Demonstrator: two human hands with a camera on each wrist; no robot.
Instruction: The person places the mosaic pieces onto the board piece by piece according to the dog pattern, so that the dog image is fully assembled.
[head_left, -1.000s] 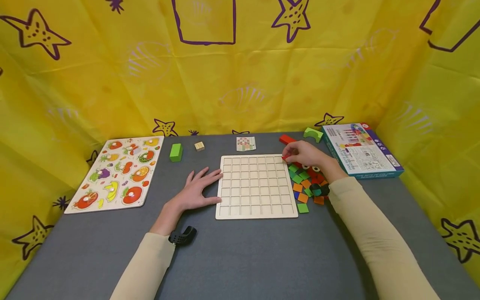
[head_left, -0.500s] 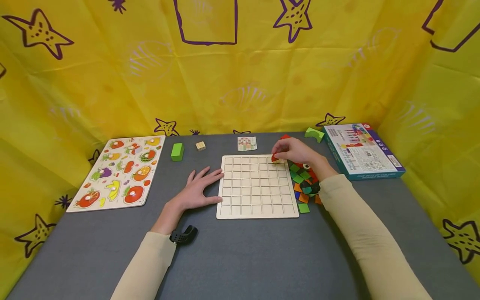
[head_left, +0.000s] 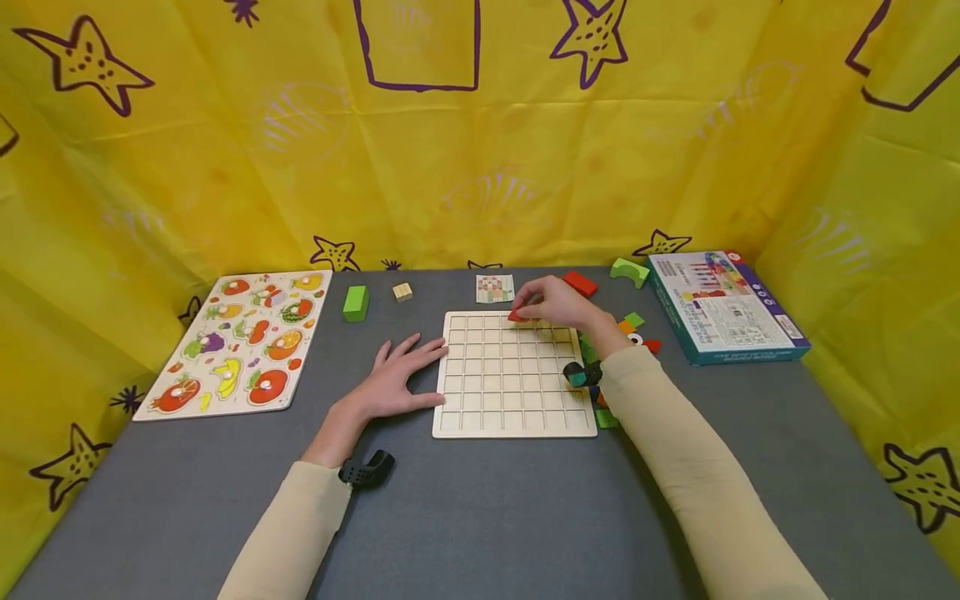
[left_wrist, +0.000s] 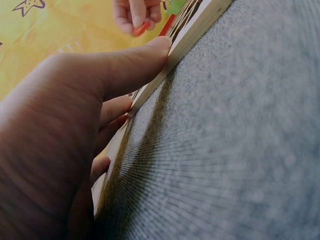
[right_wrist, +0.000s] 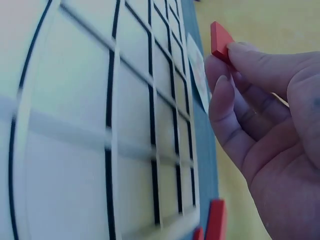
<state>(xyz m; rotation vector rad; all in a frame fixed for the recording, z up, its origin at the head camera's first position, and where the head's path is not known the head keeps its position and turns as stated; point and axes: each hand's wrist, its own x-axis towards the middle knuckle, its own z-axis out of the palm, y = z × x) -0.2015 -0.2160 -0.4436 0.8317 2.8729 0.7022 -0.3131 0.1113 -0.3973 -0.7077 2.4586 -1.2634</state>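
1. Red square tile (head_left: 517, 316) is sitting pinched in right hand (head_left: 552, 304) fingertips, hovering over grid board (head_left: 514, 422) top row.
2. Left hand (head_left: 395, 380) is lying flat, fingers spread, bracing the board's left edge.

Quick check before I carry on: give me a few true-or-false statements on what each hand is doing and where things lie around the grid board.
1. The right hand pinches a red tile over the far row of the grid board. True.
2. The left hand is lifted clear of the table. False: it lies flat on the grey table, fingers against the board's left edge.
3. The board's cells already hold several tiles. False: every cell in view is bare.
4. The fruit puzzle lies left of the board. True.
5. The green block sits on the blue box. False: it rests on the table, at the far left of the board.
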